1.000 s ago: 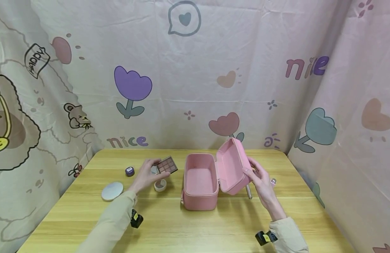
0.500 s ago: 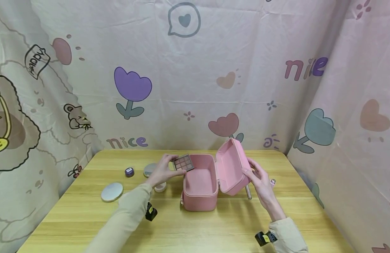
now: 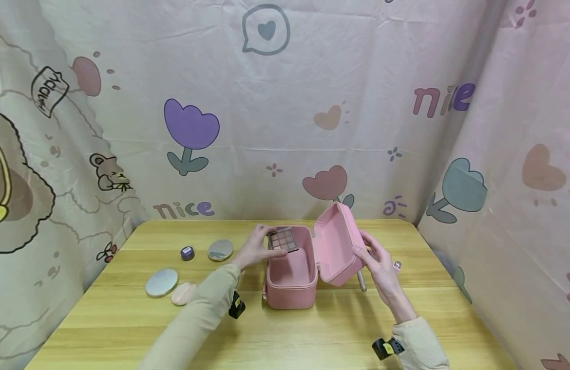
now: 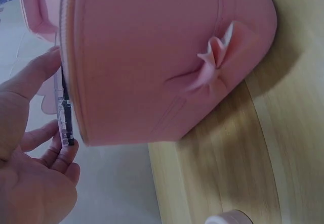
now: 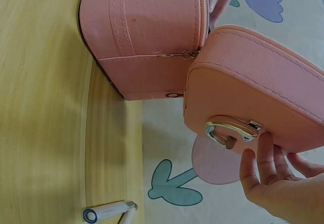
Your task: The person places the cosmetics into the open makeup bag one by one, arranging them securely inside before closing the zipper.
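A pink makeup case [image 3: 291, 298] stands unzipped on the table, its lid [image 3: 336, 246] tipped to the right. My left hand [image 3: 254, 250] pinches an eyeshadow palette [image 3: 283, 240] between thumb and fingers, over the left rear of the case's opening. Seen edge-on in the left wrist view, the palette [image 4: 65, 107] is beside the zipped rim. My right hand [image 3: 379, 262] grips the lid's outer edge, with the thumb on the near side. The right wrist view shows the fingers beside the lid's handle [image 5: 233, 130]. Part of the case's inside is hidden by the palette.
Left of the case lie a purple jar [image 3: 187, 253], two round silvery discs [image 3: 221, 250] [image 3: 162, 282] and a pale pink puff [image 3: 184, 294]. A slim silvery tube [image 3: 362, 280] and a small pinkish item [image 3: 397, 266] lie to the right. A patterned curtain [image 3: 266, 103] hangs behind.
My left hand has carried the eyeshadow palette rightward from the table's left side to over the case's opening. My right hand has stayed on the lid.
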Demonstrator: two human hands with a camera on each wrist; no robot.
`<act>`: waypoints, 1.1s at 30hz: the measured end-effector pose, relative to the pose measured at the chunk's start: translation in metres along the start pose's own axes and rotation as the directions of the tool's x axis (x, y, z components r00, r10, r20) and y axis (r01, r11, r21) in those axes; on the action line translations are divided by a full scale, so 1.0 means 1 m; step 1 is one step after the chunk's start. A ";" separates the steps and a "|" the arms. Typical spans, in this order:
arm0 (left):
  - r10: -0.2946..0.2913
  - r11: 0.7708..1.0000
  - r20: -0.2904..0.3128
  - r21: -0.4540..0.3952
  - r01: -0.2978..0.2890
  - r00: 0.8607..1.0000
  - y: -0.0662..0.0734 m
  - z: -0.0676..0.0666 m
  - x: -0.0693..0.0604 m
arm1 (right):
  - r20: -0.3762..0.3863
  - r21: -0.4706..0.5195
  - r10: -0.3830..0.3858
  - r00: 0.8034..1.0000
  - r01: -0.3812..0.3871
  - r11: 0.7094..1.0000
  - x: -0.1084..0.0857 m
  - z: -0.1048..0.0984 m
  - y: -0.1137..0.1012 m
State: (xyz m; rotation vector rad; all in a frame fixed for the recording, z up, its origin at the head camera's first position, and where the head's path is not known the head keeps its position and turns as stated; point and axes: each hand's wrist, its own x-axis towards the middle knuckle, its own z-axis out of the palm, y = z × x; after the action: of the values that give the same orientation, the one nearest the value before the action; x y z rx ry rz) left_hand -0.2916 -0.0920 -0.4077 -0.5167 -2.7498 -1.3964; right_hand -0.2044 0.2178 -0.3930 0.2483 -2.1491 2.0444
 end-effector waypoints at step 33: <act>0.080 0.935 0.032 0.344 -0.086 0.996 0.002 0.030 0.021 | 0.003 0.010 0.014 1.000 -0.014 1.000 0.000 0.001 -0.001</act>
State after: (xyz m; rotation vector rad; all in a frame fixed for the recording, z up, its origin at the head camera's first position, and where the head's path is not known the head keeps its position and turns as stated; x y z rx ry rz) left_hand -0.3065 -0.0616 -0.4212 -0.6168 -2.8560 -0.8649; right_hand -0.2044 0.2172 -0.3922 0.2383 -2.1488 2.0645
